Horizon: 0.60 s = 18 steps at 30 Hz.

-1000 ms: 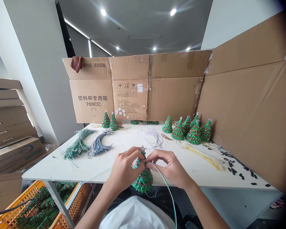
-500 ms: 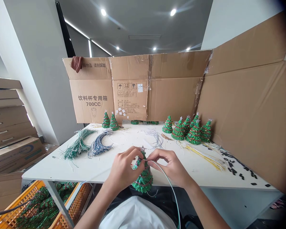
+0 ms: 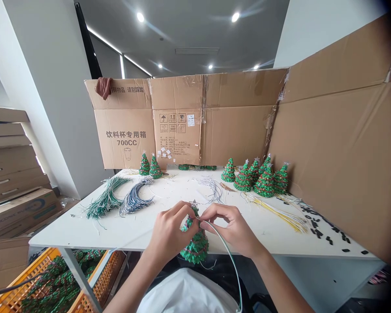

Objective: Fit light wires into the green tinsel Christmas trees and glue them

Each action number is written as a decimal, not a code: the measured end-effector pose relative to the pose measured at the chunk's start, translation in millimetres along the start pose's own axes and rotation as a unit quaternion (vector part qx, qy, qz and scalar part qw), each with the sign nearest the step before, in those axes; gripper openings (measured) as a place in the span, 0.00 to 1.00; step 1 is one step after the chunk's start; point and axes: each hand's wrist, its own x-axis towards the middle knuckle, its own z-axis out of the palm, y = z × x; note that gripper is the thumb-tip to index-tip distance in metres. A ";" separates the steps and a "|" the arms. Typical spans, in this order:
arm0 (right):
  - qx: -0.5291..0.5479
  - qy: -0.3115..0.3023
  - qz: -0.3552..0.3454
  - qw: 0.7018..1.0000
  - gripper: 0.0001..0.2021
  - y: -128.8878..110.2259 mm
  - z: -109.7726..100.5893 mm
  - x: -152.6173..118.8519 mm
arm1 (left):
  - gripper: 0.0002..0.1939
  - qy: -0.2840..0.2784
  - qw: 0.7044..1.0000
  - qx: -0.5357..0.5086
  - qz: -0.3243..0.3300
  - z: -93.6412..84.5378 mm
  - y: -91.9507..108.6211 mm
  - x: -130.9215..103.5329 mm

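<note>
A small green tinsel Christmas tree (image 3: 197,248) with reddish garland and a silver star stands upright at the table's front edge. My left hand (image 3: 172,226) is closed around its upper part, thumb and forefinger pinched just under the star. Close beside it, my right hand (image 3: 230,226) pinches a pale green-white wire (image 3: 230,254) between thumb and fingertips. The wire's thin tip reaches across to my left fingertips at the tree. Its long tail curves down over my lap. My left hand's other fingers are partly hidden.
Finished-looking trees (image 3: 265,180) stand at the back right, two more trees (image 3: 155,167) at the back left. Green wires (image 3: 104,200), blue wires (image 3: 135,198) and yellow-white wires (image 3: 280,213) lie on the table (image 3: 182,191). Black bits (image 3: 317,234) scatter right. An orange crate (image 3: 109,278) sits below left; cardboard encloses the back.
My hands stay together near the treetop, with only slight finger movement. The wire's hanging tail has swung a little to the left.
</note>
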 end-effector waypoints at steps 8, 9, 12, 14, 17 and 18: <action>-0.001 -0.005 0.004 1.000 0.10 0.0 -1.2 0.2 | 0.05 -0.002 1.000 -0.003 0.005 0.3 0.6 0.5; -0.002 -0.006 0.007 1.000 0.09 0.0 -1.3 0.2 | 0.05 -0.004 1.000 -0.002 0.004 -0.2 0.8 0.8; -0.012 -0.007 0.007 1.000 0.08 -0.2 -1.3 0.2 | 0.06 -0.010 1.000 -0.003 -0.001 -1.7 1.2 1.5; -0.019 -0.008 -0.003 1.000 0.08 -0.3 -1.2 0.1 | 0.06 -0.015 1.000 -0.005 -0.001 -2.3 1.1 1.8; -0.017 -0.014 -0.018 1.000 0.06 -0.8 -0.9 0.1 | 0.05 -0.023 1.000 -0.001 0.004 -2.8 1.0 2.3; -0.015 -0.015 -0.021 1.000 0.06 -1.1 -0.9 0.1 | 0.05 -0.024 1.000 0.002 0.006 -3.1 1.1 2.5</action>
